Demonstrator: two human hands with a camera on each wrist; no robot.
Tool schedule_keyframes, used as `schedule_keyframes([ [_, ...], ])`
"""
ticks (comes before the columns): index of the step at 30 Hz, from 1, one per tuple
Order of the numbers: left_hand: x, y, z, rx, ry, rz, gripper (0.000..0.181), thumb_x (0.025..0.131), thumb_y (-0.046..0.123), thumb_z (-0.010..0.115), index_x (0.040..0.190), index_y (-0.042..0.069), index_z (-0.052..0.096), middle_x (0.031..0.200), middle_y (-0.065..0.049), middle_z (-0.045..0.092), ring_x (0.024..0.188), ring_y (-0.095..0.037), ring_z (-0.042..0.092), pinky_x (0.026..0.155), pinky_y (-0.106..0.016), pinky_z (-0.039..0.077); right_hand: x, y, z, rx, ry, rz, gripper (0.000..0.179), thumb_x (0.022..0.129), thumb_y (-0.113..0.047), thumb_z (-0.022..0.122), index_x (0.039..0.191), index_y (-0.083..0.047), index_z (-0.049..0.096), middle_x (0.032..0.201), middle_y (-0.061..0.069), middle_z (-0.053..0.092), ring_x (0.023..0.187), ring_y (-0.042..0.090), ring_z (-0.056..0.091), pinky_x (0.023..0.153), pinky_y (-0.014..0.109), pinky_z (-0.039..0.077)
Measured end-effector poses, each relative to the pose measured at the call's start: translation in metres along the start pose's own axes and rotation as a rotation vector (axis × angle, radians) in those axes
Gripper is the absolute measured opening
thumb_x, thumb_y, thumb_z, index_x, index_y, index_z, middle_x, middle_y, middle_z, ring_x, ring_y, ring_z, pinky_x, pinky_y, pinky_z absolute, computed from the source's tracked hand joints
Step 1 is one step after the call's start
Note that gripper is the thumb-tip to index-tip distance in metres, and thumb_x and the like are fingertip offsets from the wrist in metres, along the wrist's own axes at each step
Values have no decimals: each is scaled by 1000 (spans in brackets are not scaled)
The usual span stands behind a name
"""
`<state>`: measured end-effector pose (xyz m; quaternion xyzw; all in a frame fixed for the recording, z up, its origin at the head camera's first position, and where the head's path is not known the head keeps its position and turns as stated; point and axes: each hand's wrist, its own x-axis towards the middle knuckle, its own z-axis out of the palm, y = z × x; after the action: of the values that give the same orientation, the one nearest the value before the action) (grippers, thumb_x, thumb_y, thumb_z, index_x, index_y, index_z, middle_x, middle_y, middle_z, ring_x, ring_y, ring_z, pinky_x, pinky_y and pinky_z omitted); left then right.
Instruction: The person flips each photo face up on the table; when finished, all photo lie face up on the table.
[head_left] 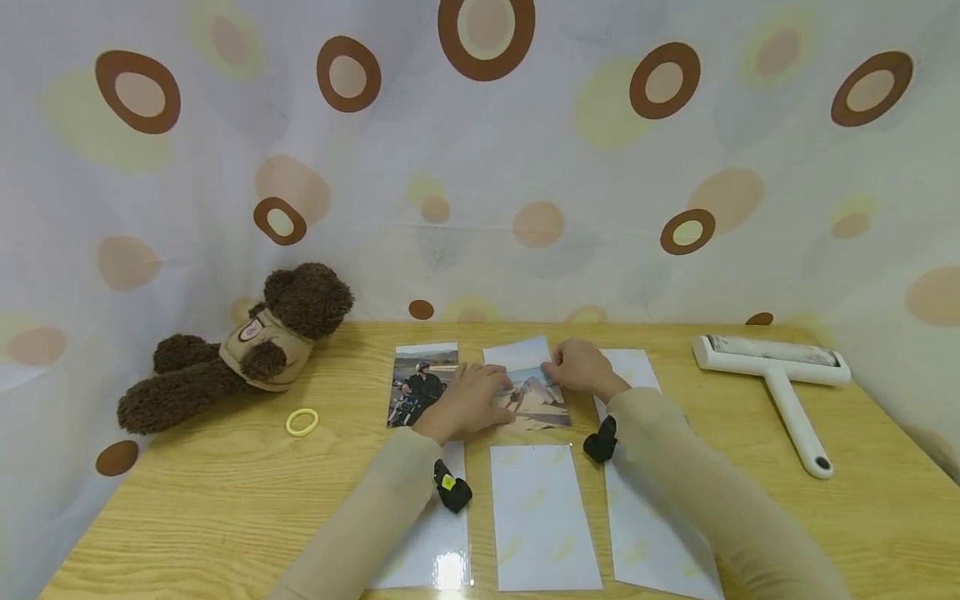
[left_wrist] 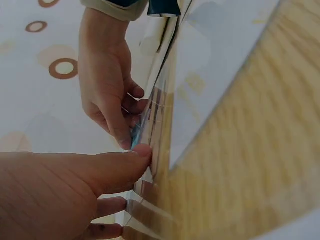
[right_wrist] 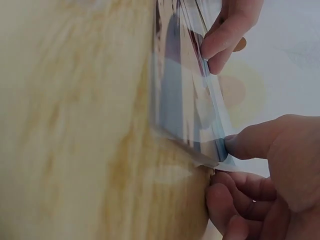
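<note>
A glossy beach photo (head_left: 536,404) lies at the middle of the wooden table, its top right corner raised. My right hand (head_left: 581,367) pinches that corner between thumb and fingers; in the right wrist view the same hand (right_wrist: 280,175) has its other fingers curled beneath the edge. My left hand (head_left: 472,400) rests on the photo's left part, fingers spread, fingertips touching its shiny surface in the left wrist view. Left of it lies a photo of a motorcycle rider (head_left: 420,383), partly covered by my left hand. Part of a white sheet (head_left: 632,364) shows beyond my right wrist.
White sheets with pale yellow marks, one in the middle (head_left: 543,517) and one under each forearm, lie nearer me. A brown plush toy (head_left: 262,358) and a yellow ring (head_left: 302,422) are at left. At right lies a white T-shaped roller (head_left: 787,392). A patterned curtain (head_left: 480,167) hangs behind.
</note>
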<state>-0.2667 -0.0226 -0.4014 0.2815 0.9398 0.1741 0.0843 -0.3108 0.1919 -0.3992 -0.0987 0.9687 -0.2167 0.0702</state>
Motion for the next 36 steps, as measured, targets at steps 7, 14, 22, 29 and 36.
schedule_keyframes([
  [7,-2,-5,-1,-4,-45,13,52,91,40,64,136,15,54,156,-7,32,145,-26,26,116,-58,-6,2,-1,0,-26,-8,32,41,93,-30,57,57,-17,43,49,-6,33,44,10,31,43,23,26],
  [14,-1,-6,-1,-48,-69,18,58,90,40,66,139,14,51,157,-6,29,147,-26,21,117,-57,-3,0,-1,-4,-64,-34,73,32,92,-32,59,69,-11,51,57,-2,45,49,12,39,45,24,31],
  [22,-1,-7,0,-85,-45,20,57,91,38,65,139,11,50,158,-8,26,147,-27,19,118,-55,4,-7,3,-10,-82,-7,52,21,92,-27,54,82,-8,54,68,3,52,57,16,45,49,27,34],
  [29,8,0,4,-186,38,95,42,93,29,62,128,7,55,158,-12,23,147,-30,18,117,-57,9,-22,28,-32,-140,-32,9,20,93,-24,57,85,-6,55,69,3,54,58,15,46,52,27,35],
  [36,31,34,14,-155,-5,203,45,94,31,59,130,6,54,156,-13,29,144,-31,27,114,-56,21,-29,64,-52,-159,-7,46,19,91,-22,57,87,-3,56,73,6,57,66,19,50,60,30,39],
])
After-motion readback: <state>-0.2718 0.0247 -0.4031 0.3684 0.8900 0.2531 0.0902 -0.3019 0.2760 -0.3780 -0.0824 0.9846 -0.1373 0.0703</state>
